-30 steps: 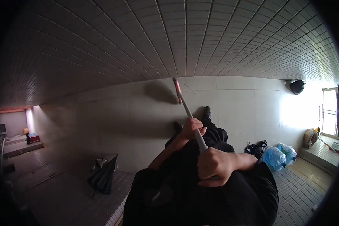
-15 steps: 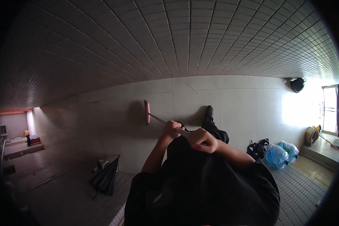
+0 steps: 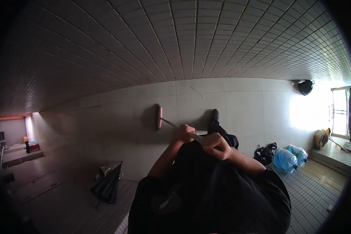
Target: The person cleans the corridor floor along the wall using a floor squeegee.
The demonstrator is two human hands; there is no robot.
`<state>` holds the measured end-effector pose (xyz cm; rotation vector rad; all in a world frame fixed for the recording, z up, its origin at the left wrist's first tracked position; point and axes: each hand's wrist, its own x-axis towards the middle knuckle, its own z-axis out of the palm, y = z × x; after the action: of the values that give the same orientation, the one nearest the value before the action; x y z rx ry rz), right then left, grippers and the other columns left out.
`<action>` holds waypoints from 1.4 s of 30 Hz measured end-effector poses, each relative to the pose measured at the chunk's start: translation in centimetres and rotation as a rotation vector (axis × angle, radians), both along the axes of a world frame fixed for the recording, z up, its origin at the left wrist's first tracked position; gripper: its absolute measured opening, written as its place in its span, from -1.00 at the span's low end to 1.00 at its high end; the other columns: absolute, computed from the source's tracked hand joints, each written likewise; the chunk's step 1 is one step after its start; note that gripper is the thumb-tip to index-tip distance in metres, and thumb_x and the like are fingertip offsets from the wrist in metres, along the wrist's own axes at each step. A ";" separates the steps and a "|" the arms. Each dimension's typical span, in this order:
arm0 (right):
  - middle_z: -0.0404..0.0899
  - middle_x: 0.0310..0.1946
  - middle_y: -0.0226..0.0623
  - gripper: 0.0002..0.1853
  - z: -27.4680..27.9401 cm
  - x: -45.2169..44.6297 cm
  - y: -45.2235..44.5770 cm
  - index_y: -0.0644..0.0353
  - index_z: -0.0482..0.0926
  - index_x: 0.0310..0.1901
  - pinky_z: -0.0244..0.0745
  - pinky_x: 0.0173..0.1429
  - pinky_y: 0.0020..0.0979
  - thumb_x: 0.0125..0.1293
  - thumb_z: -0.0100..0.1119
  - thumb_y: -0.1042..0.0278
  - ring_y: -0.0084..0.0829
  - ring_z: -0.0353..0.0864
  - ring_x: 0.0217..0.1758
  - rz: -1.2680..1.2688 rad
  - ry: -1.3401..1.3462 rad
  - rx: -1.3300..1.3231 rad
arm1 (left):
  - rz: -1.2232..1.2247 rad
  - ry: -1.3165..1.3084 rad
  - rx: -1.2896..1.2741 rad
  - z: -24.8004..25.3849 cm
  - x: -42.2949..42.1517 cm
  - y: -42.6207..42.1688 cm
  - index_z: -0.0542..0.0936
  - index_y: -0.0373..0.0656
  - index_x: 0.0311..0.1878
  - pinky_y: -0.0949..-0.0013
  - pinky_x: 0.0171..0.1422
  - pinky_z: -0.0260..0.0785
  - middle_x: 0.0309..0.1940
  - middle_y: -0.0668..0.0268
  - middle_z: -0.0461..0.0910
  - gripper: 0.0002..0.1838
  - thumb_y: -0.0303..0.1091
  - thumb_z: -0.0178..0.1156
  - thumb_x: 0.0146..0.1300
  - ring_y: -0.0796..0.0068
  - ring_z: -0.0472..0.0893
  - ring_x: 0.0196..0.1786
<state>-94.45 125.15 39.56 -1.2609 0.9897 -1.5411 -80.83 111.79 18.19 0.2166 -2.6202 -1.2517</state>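
A long-handled broom slants down in front of me, its pink head at the floor, left of my black shoe. My left hand is wrapped round the pale handle partway down its length. Closed round the upper part of the same handle, near my chest, is my right hand. The handle's top end is hidden by that hand. Whether the bristles touch the floor cannot be made out.
A tiled wall runs along the far side of the floor. Behind on the left lies a black folded umbrella. To the right are blue plastic bags, a black bag, a dark bundle and a round basket-like container.
The broom head has shifted right across the floor, closer to my foot. Both hands have moved slightly right with the handle, keeping their grip.
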 end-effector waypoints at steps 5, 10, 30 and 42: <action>0.24 -0.74 -0.20 -0.65 4.0 -1.3 0.7 0.29 0.21 -0.71 0.10 -0.47 -0.24 0.19 0.05 0.57 -0.15 0.25 -0.66 -0.080 0.122 0.004 | -0.072 0.099 0.136 2.9 -3.7 1.5 0.31 -0.14 -0.78 0.09 -0.57 0.24 -0.80 0.12 0.36 -0.58 -0.22 0.32 -0.06 -0.03 0.43 -0.65; 0.26 -0.74 -0.23 -0.65 6.1 -2.5 2.0 0.25 0.21 -0.72 0.12 -0.49 -0.23 0.15 0.08 0.56 -0.16 0.28 -0.66 -0.092 0.197 0.008 | -0.134 0.207 0.206 5.5 -7.1 3.3 0.30 -0.16 -0.78 0.11 -0.59 0.23 -0.80 0.11 0.35 -0.58 -0.25 0.31 -0.06 -0.01 0.42 -0.67; 0.35 -0.79 -0.26 -0.61 9.6 -10.0 3.1 0.22 0.31 -0.74 0.20 -0.55 -0.28 0.18 0.17 0.36 -0.21 0.44 -0.66 0.664 0.097 -0.155 | -0.417 -0.105 0.493 11.2 -11.7 8.4 0.41 -0.29 -0.72 0.15 -0.48 0.29 -0.71 0.05 0.44 -0.58 -0.19 0.30 0.02 0.05 0.49 -0.59; 0.41 -0.78 -0.21 -0.55 9.4 -10.4 0.7 0.20 0.38 -0.79 0.24 -0.54 -0.24 0.25 0.12 0.27 -0.18 0.45 -0.68 0.614 0.212 -0.153 | -0.004 0.100 0.327 10.5 -12.5 9.3 0.35 -0.27 -0.68 0.15 -0.50 0.24 -0.70 0.07 0.38 -0.69 -0.49 0.24 0.09 0.03 0.45 -0.56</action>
<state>-104.85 125.87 48.93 -1.6704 0.5341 -1.0302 -93.34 121.14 28.72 0.1971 -2.3220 -1.6428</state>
